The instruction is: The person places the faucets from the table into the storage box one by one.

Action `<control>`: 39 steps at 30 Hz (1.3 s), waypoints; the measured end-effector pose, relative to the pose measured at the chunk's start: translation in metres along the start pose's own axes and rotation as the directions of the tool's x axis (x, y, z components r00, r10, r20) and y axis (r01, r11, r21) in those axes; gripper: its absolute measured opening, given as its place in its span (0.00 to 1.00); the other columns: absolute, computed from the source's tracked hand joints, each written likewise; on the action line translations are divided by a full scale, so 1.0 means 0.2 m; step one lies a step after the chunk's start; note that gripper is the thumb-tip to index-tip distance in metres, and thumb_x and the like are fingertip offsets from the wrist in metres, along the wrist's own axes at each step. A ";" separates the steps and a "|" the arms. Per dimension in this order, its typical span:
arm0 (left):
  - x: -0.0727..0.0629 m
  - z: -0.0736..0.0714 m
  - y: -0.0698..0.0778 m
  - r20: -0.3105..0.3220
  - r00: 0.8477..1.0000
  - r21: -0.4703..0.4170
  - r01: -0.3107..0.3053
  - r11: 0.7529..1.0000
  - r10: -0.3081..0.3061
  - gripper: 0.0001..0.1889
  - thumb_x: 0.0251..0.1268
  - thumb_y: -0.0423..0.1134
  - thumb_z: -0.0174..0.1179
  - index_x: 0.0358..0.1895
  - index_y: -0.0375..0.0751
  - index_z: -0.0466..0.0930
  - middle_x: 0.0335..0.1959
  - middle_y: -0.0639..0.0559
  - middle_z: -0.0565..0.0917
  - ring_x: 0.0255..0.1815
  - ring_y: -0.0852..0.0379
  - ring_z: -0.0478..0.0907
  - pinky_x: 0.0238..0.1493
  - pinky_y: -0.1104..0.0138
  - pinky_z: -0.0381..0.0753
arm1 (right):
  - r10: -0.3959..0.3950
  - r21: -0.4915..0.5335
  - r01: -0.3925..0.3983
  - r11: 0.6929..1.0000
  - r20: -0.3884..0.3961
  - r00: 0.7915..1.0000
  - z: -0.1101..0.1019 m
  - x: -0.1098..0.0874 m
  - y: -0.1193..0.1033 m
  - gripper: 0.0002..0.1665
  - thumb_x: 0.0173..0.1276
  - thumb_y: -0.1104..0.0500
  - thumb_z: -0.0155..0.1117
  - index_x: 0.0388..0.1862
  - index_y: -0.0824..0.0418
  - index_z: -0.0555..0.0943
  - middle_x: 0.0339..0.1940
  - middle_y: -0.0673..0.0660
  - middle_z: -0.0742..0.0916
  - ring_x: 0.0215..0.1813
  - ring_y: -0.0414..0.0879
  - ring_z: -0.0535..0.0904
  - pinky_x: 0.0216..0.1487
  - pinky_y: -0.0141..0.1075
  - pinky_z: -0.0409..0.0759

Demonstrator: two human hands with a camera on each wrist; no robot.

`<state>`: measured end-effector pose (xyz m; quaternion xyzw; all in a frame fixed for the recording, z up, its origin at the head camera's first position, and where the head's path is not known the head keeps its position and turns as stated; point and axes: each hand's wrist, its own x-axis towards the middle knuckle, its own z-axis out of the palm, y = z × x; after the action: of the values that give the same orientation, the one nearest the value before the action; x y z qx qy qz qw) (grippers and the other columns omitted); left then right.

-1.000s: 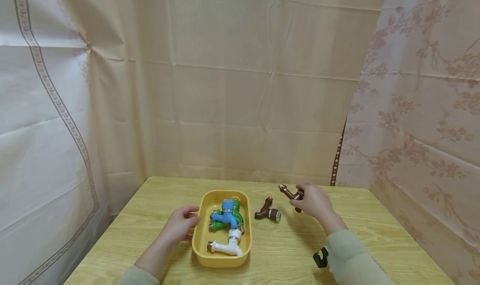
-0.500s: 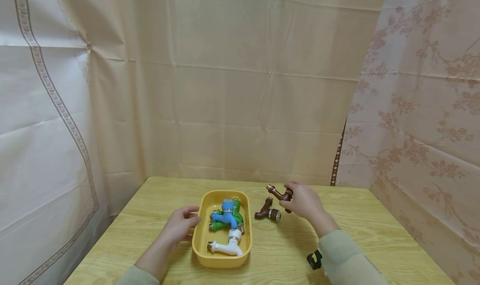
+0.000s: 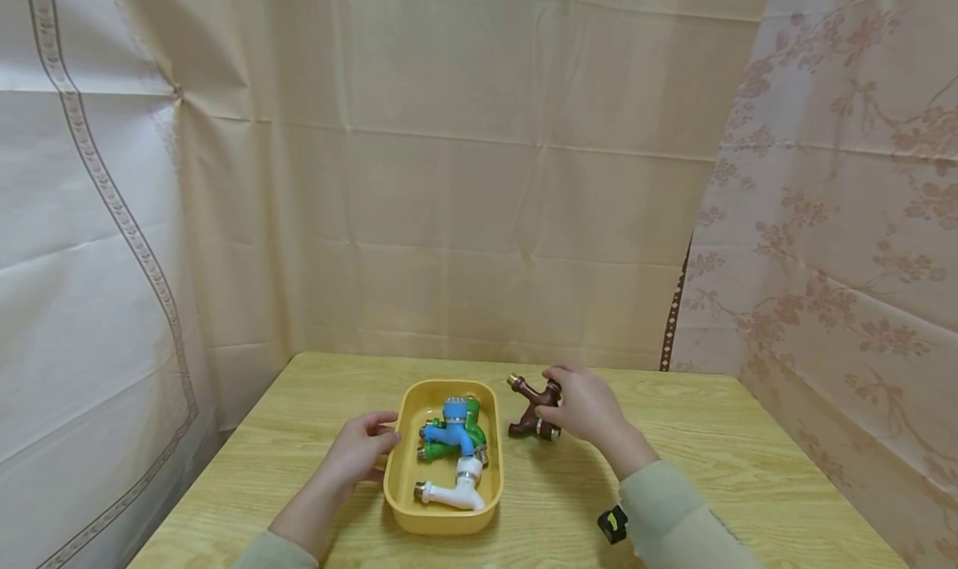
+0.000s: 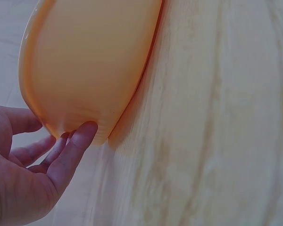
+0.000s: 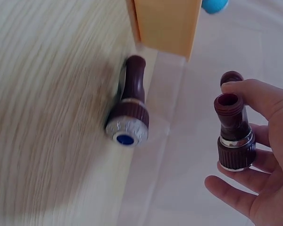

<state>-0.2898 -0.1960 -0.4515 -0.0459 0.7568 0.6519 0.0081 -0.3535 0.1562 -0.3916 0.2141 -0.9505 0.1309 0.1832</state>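
My right hand (image 3: 589, 411) pinches a brown faucet (image 5: 236, 153) by its body, its brass threaded end pointing left in the head view. The faucet is held up above the table. Below it lies a second brown faucet (image 5: 134, 84), which it partly covers in the head view. My left hand (image 3: 358, 450) rests at the left wall of a yellow plastic tray (image 3: 441, 522), thumb and fingers against its outside. Inside the tray lie a blue faucet (image 3: 449, 436), a white faucet (image 3: 456, 496) and green faucets (image 3: 473, 419) partly hidden under the blue one.
The wood-grain table (image 3: 711, 469) carries all of these. A beige cloth (image 3: 516, 186) hangs behind its back edge, with a white cloth at the left and a flowered one (image 3: 846, 244) at the right. A small black object (image 3: 613, 524) is at the right wrist.
My right hand has moved left with the brown faucet, from the right side to over the faucet on the table. The left hand and the tray have stayed put.
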 end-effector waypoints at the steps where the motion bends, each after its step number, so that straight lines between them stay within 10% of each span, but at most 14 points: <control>1: 0.00 0.00 0.00 0.000 1.000 0.000 0.001 1.000 -0.001 0.24 0.71 0.31 0.58 0.69 0.30 0.72 0.50 0.38 0.78 0.45 0.44 0.82 0.33 0.50 0.90 | -0.003 0.002 0.003 1.000 0.001 1.000 0.00 0.00 -0.01 0.35 0.55 0.46 0.80 0.58 0.62 0.84 0.57 0.60 0.84 0.51 0.57 0.83 0.50 0.53 0.84; 39: 0.01 0.00 -0.01 -0.006 1.000 -0.006 -0.004 1.000 0.004 0.23 0.71 0.30 0.58 0.67 0.30 0.73 0.50 0.36 0.78 0.43 0.47 0.82 0.33 0.50 0.90 | -0.197 0.034 0.195 0.980 0.087 0.977 0.09 0.00 -0.50 0.35 0.59 0.43 0.78 0.62 0.56 0.83 0.62 0.54 0.81 0.57 0.50 0.81 0.55 0.45 0.85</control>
<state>-0.2925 -0.1956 -0.4539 -0.0465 0.7548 0.6543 0.0043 -0.3131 0.0624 -0.3917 0.3147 -0.9303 0.1146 0.1493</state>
